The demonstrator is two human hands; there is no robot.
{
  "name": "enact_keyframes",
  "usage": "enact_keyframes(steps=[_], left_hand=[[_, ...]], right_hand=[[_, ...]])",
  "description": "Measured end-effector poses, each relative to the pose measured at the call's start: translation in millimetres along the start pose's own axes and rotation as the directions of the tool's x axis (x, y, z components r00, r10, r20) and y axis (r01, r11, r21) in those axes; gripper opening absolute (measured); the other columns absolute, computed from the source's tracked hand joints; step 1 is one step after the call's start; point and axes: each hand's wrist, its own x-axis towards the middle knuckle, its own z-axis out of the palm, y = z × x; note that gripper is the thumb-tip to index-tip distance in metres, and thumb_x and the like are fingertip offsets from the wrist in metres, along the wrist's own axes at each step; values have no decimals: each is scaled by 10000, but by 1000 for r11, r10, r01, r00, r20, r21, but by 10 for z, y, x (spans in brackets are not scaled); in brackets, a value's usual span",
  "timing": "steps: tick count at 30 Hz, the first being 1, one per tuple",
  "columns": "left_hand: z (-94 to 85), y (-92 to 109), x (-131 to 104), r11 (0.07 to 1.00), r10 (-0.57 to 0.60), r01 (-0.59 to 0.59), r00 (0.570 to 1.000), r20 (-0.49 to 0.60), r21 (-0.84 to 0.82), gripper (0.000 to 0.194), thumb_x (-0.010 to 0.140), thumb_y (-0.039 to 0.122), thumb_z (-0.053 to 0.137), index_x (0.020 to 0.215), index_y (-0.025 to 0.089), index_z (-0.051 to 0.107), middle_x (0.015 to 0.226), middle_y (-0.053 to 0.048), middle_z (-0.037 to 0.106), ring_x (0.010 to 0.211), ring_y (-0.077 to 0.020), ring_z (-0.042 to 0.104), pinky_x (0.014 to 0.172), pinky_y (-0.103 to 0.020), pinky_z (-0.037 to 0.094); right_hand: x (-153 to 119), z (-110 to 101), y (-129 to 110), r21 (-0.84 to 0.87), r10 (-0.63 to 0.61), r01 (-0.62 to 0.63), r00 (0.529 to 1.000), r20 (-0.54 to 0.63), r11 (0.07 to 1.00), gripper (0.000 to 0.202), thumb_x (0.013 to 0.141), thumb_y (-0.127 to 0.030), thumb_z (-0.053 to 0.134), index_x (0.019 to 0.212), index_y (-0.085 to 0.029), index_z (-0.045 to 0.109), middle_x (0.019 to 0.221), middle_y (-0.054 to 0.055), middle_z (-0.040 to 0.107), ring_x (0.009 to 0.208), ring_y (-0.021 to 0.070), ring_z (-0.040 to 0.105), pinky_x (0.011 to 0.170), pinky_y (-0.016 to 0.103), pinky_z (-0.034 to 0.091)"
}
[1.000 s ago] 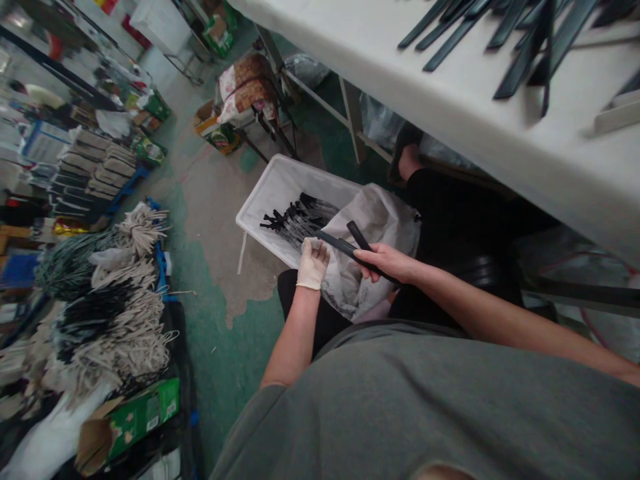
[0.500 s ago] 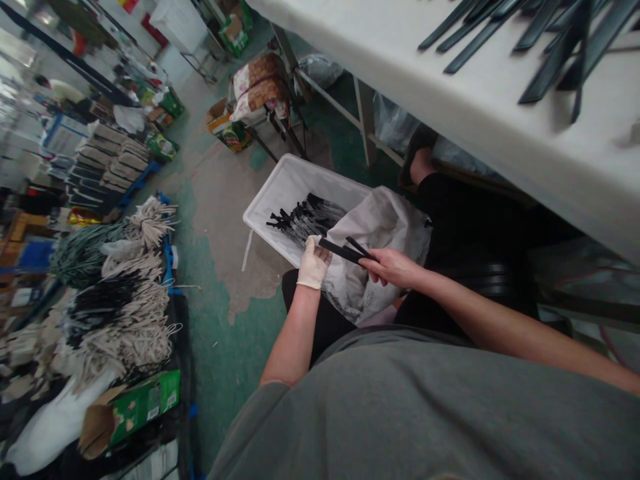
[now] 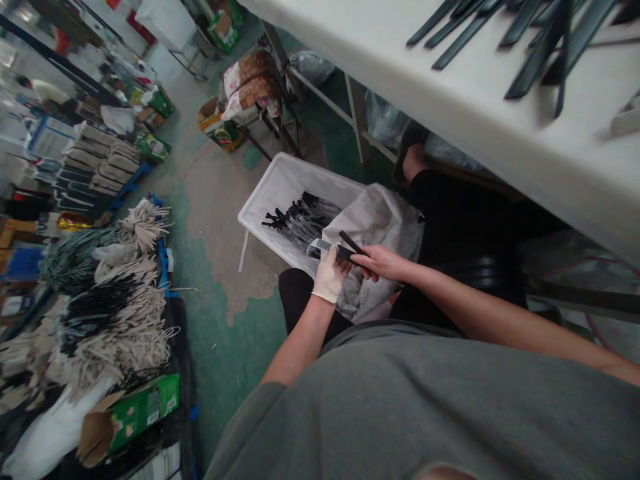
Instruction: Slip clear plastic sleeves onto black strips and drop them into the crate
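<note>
- Right hand [image 3: 384, 262]: bare, fingers closed, nearly no gap; has hold of the dark strip [image 3: 345, 253] plus a second dark piece [image 3: 350, 240].
- Left hand [image 3: 331, 272]: gloved, thumb and fingers curled in on the strip's far part; clear piece [image 3: 317, 247], looks like plastic, at the fingertips. Whether it wraps the strip or lies along it: can't tell, too small.
- Key relation: strip bridges the two hands. Long axis runs out of the right hand's fingers straight to the left hand, tilted slightly up toward the bin side.
- Near end in right grip, far end at left grip; hands just beside each other, not clearly touching.
- Left hand is the nearer one to the clear piece; right hand well behind it along the same line.
- Second piece sticks out of the right grip above the strip, steeper angle, its tip free of the left hand.
- White bin [image 3: 286, 175]: just beyond the left fingertips, bundled strips [image 3: 300, 221] inside, dark ends pointing away from the grip.
- Pale sack [image 3: 387, 208]: directly beyond and under both hands, draped over the bin's near end.
- Table [image 3: 457, 110]: up past the right hand, well apart, more dark strips [image 3: 534, 65] on top.
</note>
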Motion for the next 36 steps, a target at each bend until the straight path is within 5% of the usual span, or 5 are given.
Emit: enact_keyframes(steps=[6,17,22,28,36], left_hand=[[40,-56,-52,993,112,-110,993,-47,41,183,833,344,718,926,189,692,837,-26,709,866,-162,697,786,-252,507],[193,-45,-188,966,257,-258,965,-47,-6,224,909,319,645,1070,181,716,1035,-70,743,1024,-200,701,896,-291,530],[151,11,-166,979,186,-192,978,-96,-62,183,948,283,589,1032,172,708,919,-54,735,949,-161,703,844,-250,522],[71,133,-106,981,132,-152,978,-162,-122,159,953,277,576,964,168,690,786,-21,693,756,-102,677,712,-188,494],[136,-132,-86,992,95,-93,995,25,-83,154,866,313,685,852,160,694,790,-27,699,764,-149,682,770,-263,502]], right_hand=[[-31,10,-61,-160,-24,15,998,-55,987,175,909,-352,591,848,-189,609,535,-42,615,437,111,576,456,201,395],[78,-33,-7,539,248,-173,966,-69,824,240,980,-367,523,882,-159,592,808,73,725,528,113,616,479,208,499],[103,-180,42,145,84,-43,953,-292,988,324,907,-436,591,785,-139,637,765,42,702,467,85,509,472,220,410],[-170,-318,42,-384,-93,70,995,-42,921,225,724,-399,750,815,-193,740,617,-23,645,578,137,553,564,245,346],[-17,-185,-227,-458,-134,75,986,-98,886,197,848,-337,603,780,-198,724,662,4,706,624,162,609,568,253,349]])
